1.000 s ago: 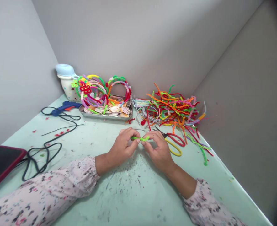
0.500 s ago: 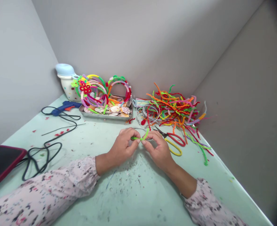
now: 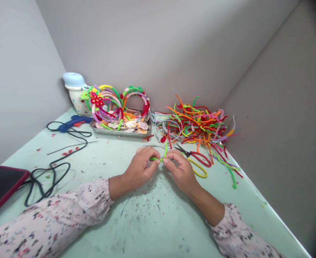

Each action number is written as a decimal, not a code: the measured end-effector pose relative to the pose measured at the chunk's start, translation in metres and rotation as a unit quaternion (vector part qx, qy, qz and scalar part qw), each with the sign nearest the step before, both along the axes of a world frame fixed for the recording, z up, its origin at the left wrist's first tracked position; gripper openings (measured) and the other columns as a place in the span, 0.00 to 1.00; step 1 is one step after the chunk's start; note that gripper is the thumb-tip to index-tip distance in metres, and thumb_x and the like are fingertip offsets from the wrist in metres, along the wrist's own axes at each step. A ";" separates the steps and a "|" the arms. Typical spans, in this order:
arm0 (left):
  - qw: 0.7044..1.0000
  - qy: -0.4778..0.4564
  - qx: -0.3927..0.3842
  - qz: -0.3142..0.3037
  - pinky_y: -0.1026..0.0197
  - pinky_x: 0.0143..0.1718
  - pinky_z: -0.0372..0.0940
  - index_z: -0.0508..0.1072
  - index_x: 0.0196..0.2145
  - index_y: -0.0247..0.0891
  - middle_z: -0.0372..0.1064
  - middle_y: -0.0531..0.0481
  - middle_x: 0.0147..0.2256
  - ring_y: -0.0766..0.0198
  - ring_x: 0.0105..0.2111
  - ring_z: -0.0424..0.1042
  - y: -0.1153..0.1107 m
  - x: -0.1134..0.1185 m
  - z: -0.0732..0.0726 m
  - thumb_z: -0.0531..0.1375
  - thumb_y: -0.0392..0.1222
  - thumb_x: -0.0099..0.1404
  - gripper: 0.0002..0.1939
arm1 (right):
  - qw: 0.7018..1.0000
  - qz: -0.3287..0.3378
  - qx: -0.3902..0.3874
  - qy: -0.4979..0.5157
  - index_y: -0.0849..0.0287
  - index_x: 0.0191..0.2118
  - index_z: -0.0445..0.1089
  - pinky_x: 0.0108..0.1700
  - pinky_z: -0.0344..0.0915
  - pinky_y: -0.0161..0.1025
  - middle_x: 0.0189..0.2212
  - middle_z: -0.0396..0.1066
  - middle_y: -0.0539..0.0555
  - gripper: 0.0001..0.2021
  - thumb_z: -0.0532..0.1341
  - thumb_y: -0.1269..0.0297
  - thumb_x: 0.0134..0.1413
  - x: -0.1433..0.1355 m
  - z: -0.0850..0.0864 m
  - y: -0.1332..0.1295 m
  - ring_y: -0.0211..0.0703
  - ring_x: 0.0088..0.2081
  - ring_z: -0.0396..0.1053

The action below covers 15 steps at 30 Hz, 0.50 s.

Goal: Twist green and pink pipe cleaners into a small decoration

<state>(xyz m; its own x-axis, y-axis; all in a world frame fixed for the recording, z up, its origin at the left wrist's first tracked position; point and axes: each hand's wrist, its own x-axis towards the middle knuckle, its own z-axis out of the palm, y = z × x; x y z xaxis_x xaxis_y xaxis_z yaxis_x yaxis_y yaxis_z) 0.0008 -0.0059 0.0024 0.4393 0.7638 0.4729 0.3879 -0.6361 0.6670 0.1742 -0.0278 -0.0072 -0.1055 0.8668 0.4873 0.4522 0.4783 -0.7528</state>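
Green fuzzy stem [image 3: 165,149] pinched two-handed, just left of the scissors [image 3: 199,164].
Left hand [image 3: 141,166] and right hand [image 3: 181,171] are each nearly closed, thumb and fingers gripping it; one end pokes out. A thin grey band [image 3: 155,146] shows left of the scissors' tips; whether the stem wraps it is hard to tell. Best to anchor the left pinch and bend snugly with the right.

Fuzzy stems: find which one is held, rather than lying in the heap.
The bright green stem pointing up between left hand and right hand; those in the heap lie loose.
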 end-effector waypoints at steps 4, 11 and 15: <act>1.000 0.001 0.001 -0.002 0.57 0.43 0.57 0.66 0.32 0.38 0.66 0.52 0.32 0.63 0.36 0.65 0.000 0.000 0.000 0.54 0.36 0.63 0.02 | 1.000 0.001 -0.009 0.003 0.55 0.31 0.67 0.45 0.61 0.43 0.31 0.68 0.50 0.06 0.57 0.63 0.57 0.000 0.001 0.000 0.43 0.38 0.66; 1.000 0.001 -0.007 0.005 0.57 0.43 0.58 0.66 0.32 0.38 0.67 0.51 0.32 0.61 0.36 0.65 -0.001 0.000 0.000 0.53 0.38 0.64 0.04 | 1.000 -0.004 0.007 -0.007 0.56 0.32 0.68 0.44 0.62 0.43 0.31 0.68 0.51 0.08 0.55 0.62 0.59 0.000 0.000 0.001 0.43 0.37 0.66; 1.000 0.003 -0.003 -0.003 0.57 0.44 0.58 0.66 0.33 0.38 0.66 0.51 0.32 0.61 0.36 0.65 -0.001 0.000 0.001 0.54 0.37 0.64 0.03 | 1.000 -0.003 0.001 -0.011 0.56 0.30 0.66 0.42 0.61 0.42 0.29 0.67 0.50 0.08 0.55 0.62 0.59 0.000 0.000 0.001 0.43 0.36 0.65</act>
<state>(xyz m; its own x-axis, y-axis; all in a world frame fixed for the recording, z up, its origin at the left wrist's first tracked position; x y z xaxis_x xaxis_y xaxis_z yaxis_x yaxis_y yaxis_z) 0.0011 -0.0069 0.0031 0.4467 0.7637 0.4661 0.3884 -0.6348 0.6680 0.1739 -0.0268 -0.0072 -0.1118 0.8663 0.4869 0.4720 0.4775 -0.7411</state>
